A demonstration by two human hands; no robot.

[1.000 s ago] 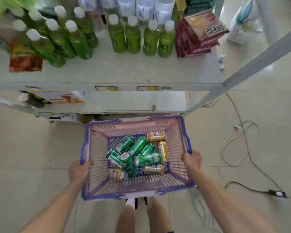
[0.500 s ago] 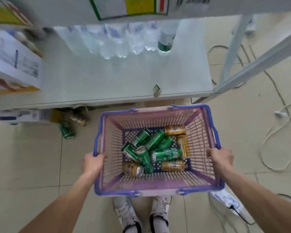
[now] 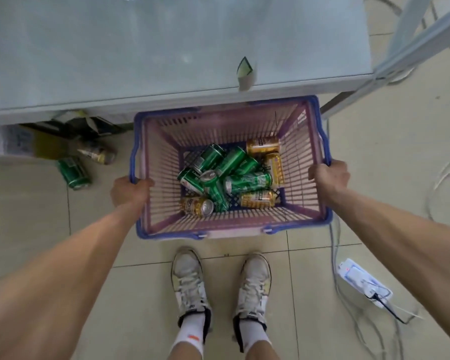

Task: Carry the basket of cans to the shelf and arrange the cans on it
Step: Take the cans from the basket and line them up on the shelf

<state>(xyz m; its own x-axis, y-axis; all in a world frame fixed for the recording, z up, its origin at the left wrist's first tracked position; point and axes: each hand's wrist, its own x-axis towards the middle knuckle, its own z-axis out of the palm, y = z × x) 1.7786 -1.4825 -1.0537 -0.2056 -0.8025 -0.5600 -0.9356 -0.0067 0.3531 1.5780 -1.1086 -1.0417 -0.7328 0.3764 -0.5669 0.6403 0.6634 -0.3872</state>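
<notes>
Lower than half a second ago, the basket [image 3: 155, 162] now hangs just in front of the shelf [image 3: 166, 48], and the water bottles have slid out of the top of the view. I cannot tell whether the basket's far rim touches the shelf edge.

The left hand [image 3: 130, 190] grips the blue rim on the left side, fingers curled over it. The right hand [image 3: 329, 175] grips the rim on the right side the same way.

All the cans lie on their sides on the basket's blue bottom. Green cans [image 3: 234, 175] are piled crosswise in the middle. Four gold cans [image 3: 263, 145] lie round them, two at the far right and two along the near side.

A small tag [image 3: 244, 72] sticks up at the shelf edge. Under the shelf to the left, a loose can [image 3: 73, 172] and a bottle [image 3: 96, 153] lie on the tiled floor [image 3: 24, 216]. White shoes [image 3: 190, 279] stand just behind the basket, and a power strip [image 3: 359, 279] lies to their right.
</notes>
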